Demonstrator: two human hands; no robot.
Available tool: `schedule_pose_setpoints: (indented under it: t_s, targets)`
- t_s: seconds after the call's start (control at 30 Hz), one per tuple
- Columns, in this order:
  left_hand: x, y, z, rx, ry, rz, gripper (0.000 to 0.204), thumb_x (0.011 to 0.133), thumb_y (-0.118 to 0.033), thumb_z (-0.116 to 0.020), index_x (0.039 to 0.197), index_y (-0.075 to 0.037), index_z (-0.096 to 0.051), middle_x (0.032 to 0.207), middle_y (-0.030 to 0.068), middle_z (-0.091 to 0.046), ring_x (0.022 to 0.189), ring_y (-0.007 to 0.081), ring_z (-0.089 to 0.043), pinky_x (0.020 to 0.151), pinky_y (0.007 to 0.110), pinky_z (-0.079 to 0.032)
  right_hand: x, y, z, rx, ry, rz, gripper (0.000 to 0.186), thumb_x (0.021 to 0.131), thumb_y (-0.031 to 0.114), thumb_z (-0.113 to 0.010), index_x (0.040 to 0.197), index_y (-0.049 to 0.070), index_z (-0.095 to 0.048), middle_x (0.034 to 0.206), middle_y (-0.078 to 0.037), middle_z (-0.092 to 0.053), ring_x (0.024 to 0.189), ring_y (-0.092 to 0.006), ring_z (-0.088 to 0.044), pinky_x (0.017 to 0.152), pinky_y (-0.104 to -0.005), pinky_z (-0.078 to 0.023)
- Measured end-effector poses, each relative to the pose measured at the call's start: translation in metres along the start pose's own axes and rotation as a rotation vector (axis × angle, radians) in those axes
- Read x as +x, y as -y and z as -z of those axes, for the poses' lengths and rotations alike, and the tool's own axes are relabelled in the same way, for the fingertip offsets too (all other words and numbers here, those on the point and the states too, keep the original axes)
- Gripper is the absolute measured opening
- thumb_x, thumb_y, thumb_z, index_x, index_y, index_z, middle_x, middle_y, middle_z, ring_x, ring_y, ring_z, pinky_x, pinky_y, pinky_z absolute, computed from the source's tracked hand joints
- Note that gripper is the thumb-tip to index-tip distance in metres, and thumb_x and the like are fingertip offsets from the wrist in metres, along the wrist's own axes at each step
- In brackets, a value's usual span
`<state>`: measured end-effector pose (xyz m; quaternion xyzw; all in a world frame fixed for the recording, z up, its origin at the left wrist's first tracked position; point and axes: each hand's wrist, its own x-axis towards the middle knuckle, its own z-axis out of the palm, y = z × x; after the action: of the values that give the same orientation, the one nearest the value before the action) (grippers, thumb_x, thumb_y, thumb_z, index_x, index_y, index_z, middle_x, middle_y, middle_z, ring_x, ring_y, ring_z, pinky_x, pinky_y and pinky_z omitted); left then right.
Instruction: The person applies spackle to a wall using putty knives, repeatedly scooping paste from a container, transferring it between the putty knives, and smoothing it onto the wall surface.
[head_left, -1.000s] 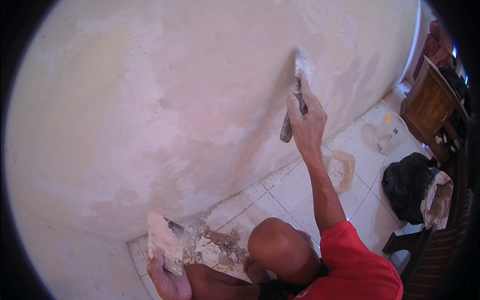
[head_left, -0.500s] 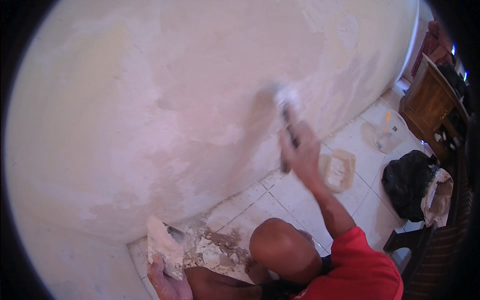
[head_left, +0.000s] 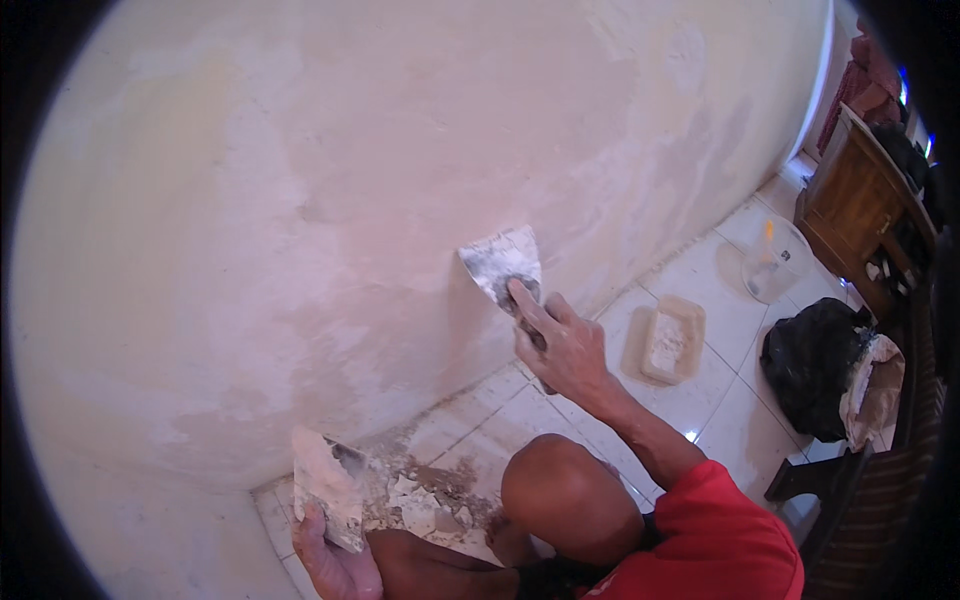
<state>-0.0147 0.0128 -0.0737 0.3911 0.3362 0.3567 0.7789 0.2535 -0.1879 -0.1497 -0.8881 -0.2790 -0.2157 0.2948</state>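
Note:
My right hand (head_left: 568,350) is closed round the dark handle of a putty knife (head_left: 505,262), its index finger stretched toward the blade. The wide metal blade, smeared with white filler, is at the patchy wall (head_left: 400,180); whether its whole edge touches I cannot tell. Low at the left, my left hand (head_left: 335,565) grips a flat metal plate (head_left: 350,515) by its edge. A thick mound of pale pinkish filler (head_left: 322,470) lies on that plate. Damp pinkish and whitish patches cover the wall around the blade.
Broken plaster chips (head_left: 425,505) litter the tiled floor by the wall's foot. To the right stand a rectangular tub (head_left: 672,340) with white powder or paste, a clear bucket (head_left: 775,260), a black plastic bag (head_left: 815,370), a wooden cabinet (head_left: 850,210) and a dark slatted bench (head_left: 880,500).
My right hand has swept the putty knife left and down along the wall. It was blurred by motion before and now shows sharply. The left hand and its plate have stayed nearly still.

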Motion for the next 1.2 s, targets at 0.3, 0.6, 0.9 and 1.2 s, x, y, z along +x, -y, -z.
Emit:
schedule_pose_setpoints:
  t_s: [0.3,0.6,0.9,1.2]
  targets:
    - [0.004,-0.002,0.005,-0.098,0.149,0.108,0.04,0.095,-0.01,-0.053,0.134,0.002,-0.048,0.13,0.0149,-0.058,0.12,0.0293,-0.055,0.102,0.045,-0.045,0.061,-0.045,0.028,-0.044,-0.404,0.12,0.066,0.079,0.015,-0.072,0.142,0.022,-0.052,0.074,-0.004,-0.048,0.051,-0.0187,-0.05,0.048,-0.0343,-0.046]
    - [-0.003,-0.004,-0.01,-0.059,0.204,0.101,0.041,0.096,-0.011,-0.055,0.134,0.001,-0.048,0.128,0.0142,-0.059,0.117,0.0273,-0.057,0.099,0.042,-0.046,0.087,-0.043,-0.01,-0.12,-0.476,0.215,0.064,0.08,0.014,-0.073,0.141,0.019,-0.054,0.076,-0.004,-0.047,0.055,-0.0167,-0.051,0.049,-0.0316,-0.046]
    - [0.0,-0.006,-0.008,-0.096,0.273,0.11,0.041,0.096,-0.01,-0.056,0.134,0.002,-0.047,0.127,0.013,-0.06,0.111,0.0236,-0.06,0.091,0.037,-0.05,0.032,-0.046,0.019,0.161,-0.271,-0.114,0.058,0.086,0.016,-0.067,0.141,0.008,-0.051,0.077,-0.01,-0.053,0.062,-0.0243,-0.055,0.059,-0.0374,-0.049]
    - [0.0,-0.004,-0.006,-0.08,0.222,0.121,0.042,0.097,-0.01,-0.053,0.137,0.002,-0.045,0.132,0.0144,-0.058,0.119,0.0264,-0.057,0.101,0.042,-0.046,0.079,0.024,0.007,0.152,-0.402,-0.109,0.062,0.081,0.012,-0.069,0.142,0.012,-0.052,0.078,-0.011,-0.054,0.066,-0.0249,-0.059,0.061,-0.0369,-0.05]
